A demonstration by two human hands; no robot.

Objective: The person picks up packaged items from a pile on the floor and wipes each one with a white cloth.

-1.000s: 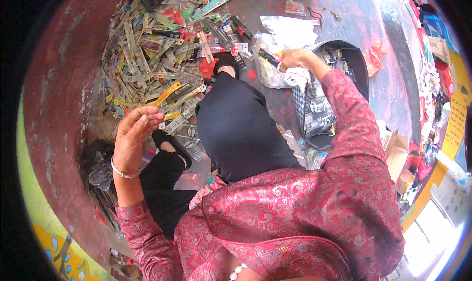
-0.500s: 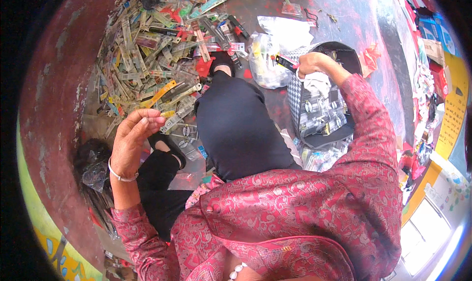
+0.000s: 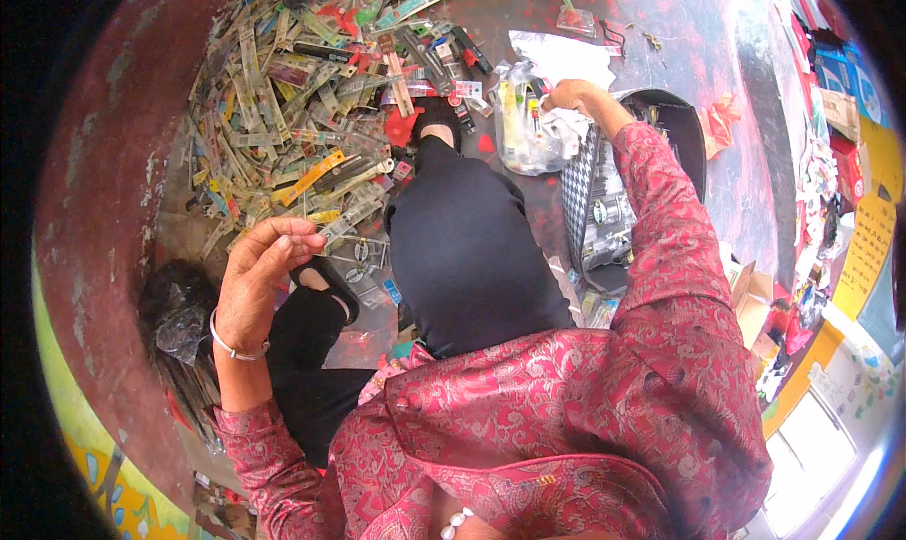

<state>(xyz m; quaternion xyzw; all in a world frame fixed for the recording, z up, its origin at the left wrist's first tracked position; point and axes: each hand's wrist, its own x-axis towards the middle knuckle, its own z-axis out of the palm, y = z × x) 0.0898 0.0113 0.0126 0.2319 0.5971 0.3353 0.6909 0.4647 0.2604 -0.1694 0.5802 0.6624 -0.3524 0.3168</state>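
Observation:
My left hand [image 3: 272, 257] hovers at the near edge of the pile, thumb and fingertips pinched together. Whatever lies between them is too small to make out. Bunched under my right hand [image 3: 578, 96] is a white cloth [image 3: 566, 127], gripped in the fingers. Part of a slim dark packet [image 3: 539, 87] shows at those fingertips, over the mouth of a clear plastic bag [image 3: 522, 153] with yellow and dark items inside. Just right of the bag stands a black-and-white checked box [image 3: 577, 186], lying open with several clear packets in it, partly hidden by my right sleeve.
A broad heap of slim clear packets [image 3: 269, 115] covers the floor at the far left, with an orange-yellow strip [image 3: 311, 177] on top. A white sheet [image 3: 566, 57] lies beyond the bag. Black plastic [image 3: 179, 304] sits by my left arm. Cartons [image 3: 750, 295] stand at right.
My right hand has moved left and slightly away, from above the checked box to the plastic bag, carrying the cloth and dark packet. My left hand has barely shifted.

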